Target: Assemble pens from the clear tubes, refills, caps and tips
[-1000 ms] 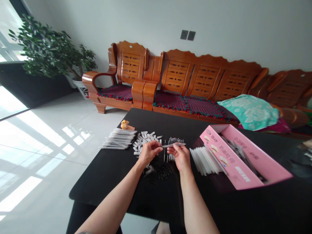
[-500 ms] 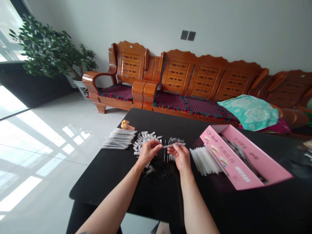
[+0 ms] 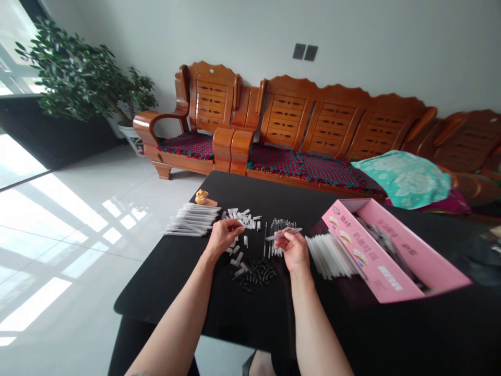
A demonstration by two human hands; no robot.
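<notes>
My right hand (image 3: 295,250) pinches a slim whitish pen (image 3: 291,231), which lies nearly level in its fingers and points left. My left hand (image 3: 222,236) is closed, thumb and fingertips together, over a scattered heap of white pen caps (image 3: 246,218); what it holds, if anything, is too small to make out. Just behind the right hand lie pen refills (image 3: 282,224) in a row. Small black plugs (image 3: 258,272) form a pile between the forearms. Clear white pen barrels (image 3: 331,256) are stacked to the right of my right hand.
White pens (image 3: 193,219) with dark ends lie at the left of the black table (image 3: 164,292), beside a small yellow figurine (image 3: 201,197). A pink box (image 3: 376,261) with dark contents stands at the right. Behind the table is a wooden sofa (image 3: 329,120).
My left hand has let go of the pen's end and moved left to the white caps. My right hand keeps the pen, now tilted slightly.
</notes>
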